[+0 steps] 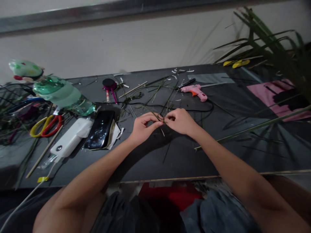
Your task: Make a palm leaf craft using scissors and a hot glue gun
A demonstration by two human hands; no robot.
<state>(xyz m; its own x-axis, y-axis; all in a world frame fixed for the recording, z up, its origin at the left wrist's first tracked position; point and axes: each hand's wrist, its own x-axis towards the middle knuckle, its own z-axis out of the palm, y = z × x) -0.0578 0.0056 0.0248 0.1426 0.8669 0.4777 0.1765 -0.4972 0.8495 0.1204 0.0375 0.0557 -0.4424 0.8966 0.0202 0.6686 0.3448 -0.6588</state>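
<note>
Over the middle of the dark table, my left hand point(145, 127) and my right hand point(180, 121) meet with their fingertips almost touching. Both pinch a thin green leaf strip point(163, 120), one from each side. Fingers cover most of it, so its shape is hard to make out. Loose narrow leaf pieces point(157, 92) lie just beyond my hands. A pink glue gun point(195, 92) rests on its side beyond my right hand. To the left of my left hand lies a black phone point(100, 130).
At left are a white power bank point(71, 139) with a cable, scissors point(46, 126) with red and yellow handles, and a tilted green bottle point(64, 94). Long palm leaves point(272, 42) spread over the right side near a pink cloth point(264, 98). A wall point(136, 48) stands behind.
</note>
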